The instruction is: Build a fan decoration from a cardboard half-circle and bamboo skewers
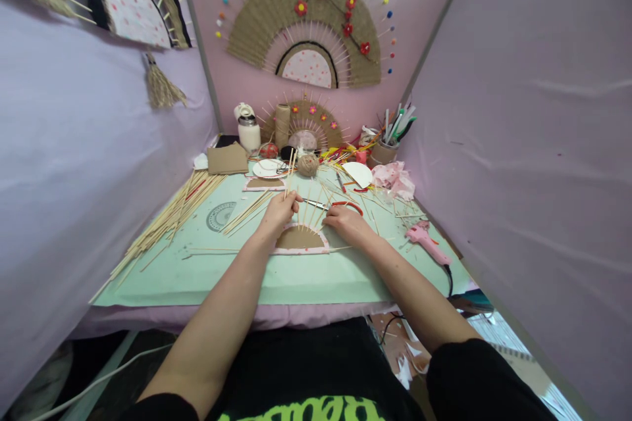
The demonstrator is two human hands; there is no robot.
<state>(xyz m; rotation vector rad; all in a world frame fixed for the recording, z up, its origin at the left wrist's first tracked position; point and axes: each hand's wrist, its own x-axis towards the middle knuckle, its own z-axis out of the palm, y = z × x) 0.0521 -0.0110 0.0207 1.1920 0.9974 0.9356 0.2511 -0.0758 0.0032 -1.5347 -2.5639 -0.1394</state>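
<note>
My left hand (281, 210) is closed around a few thin wooden sticks (291, 171), which point up and away from me. Below it lies a half-circle of brown cardboard (302, 241) with a pink-spotted fabric rim; several sticks fan out from its curved edge. My right hand (345, 223) is at the upper right of this half-circle, fingers bent together; what they pinch, if anything, is hidden. Just beyond that hand are red-handled scissors (349, 205), blades towards my left hand. Whether my fingers touch them I cannot tell.
Long sticks (168, 223) are heaped at left, near a protractor (220, 216). A pink glue gun (428, 242) with a cord lies at right. Behind are a twine ball (308, 165), a white bottle (249, 135), a tool pot (384, 154) and a second half-circle (265, 183).
</note>
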